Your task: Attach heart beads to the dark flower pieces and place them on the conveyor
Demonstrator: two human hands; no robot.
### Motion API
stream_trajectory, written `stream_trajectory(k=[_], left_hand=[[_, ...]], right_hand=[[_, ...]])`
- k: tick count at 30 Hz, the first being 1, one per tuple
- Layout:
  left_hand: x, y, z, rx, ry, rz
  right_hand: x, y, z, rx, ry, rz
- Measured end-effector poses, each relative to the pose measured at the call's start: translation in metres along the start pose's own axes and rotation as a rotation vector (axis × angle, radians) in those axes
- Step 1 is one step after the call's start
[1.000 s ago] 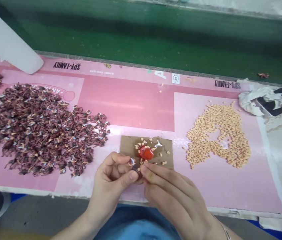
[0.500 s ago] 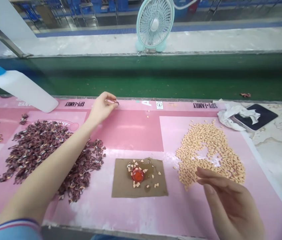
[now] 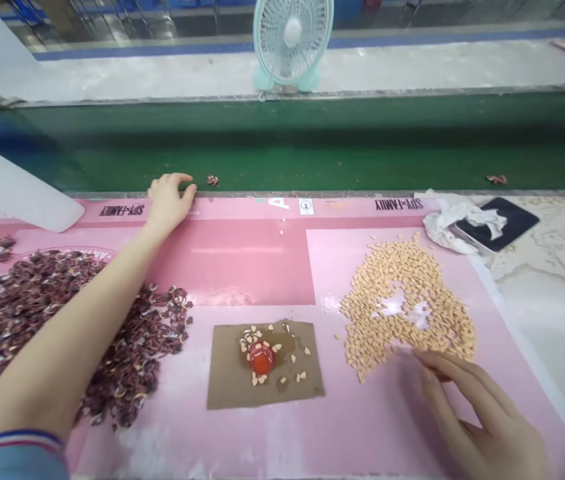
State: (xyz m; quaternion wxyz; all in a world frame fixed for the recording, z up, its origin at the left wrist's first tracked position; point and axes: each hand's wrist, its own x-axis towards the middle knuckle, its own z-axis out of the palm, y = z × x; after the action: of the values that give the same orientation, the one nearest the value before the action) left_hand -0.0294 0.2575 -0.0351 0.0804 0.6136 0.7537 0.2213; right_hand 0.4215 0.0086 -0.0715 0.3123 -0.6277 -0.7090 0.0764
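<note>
My left hand [image 3: 169, 203] reaches over the far edge of the pink mat, with thumb and fingers apart and nothing between them. Just beyond its fingertips, a small dark brown piece [image 3: 213, 180] lies on the green surface. My right hand [image 3: 487, 417] is beside the near edge of a pile of small tan pieces [image 3: 397, 280], its thumb and forefinger tips nearly together; anything they hold is too faint to make out. Between the hands lies a brown card [image 3: 227, 373] with wet glue, scattered tan pieces and a small red round cap [image 3: 262, 362]. My left forearm crosses a heap of dark brown pieces [image 3: 47, 287].
A white bottle [image 3: 17, 190] lies tilted at the left. White tissue [image 3: 447, 227] and a black tray-like object [image 3: 512, 220] are at the right. Another dark piece [image 3: 497, 179] rests on the green strip [image 3: 342, 147]. A fan [image 3: 292, 40] stands on the ledge beyond.
My left hand has let go of the small dark piece, which now lies on the green surface, and has opened. The view has shifted slightly. My right thumb and forefinger have come closer together.
</note>
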Motion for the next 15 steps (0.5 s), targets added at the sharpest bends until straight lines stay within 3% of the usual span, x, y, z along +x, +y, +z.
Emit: stream_trajectory(k=[3,6,10,15], left_hand=[[-0.047,0.003,-0.022,0.036,-0.14,0.192],[-0.081,0.004,-0.048,0.071,-0.231,0.38],[-0.096,0.006,-0.071,0.104,-0.201,0.489],[-0.111,0.01,-0.072,0.12,-0.198,0.609]], right_hand=[[0.003,-0.007,-0.005,-0.108,0.039,-0.186],[0.002,-0.012,-0.002,-0.141,0.009,-0.213],[0.0,-0.015,0.004,-0.132,-0.016,-0.157],[0.008,-0.018,0.008,-0.18,-0.018,-0.247]])
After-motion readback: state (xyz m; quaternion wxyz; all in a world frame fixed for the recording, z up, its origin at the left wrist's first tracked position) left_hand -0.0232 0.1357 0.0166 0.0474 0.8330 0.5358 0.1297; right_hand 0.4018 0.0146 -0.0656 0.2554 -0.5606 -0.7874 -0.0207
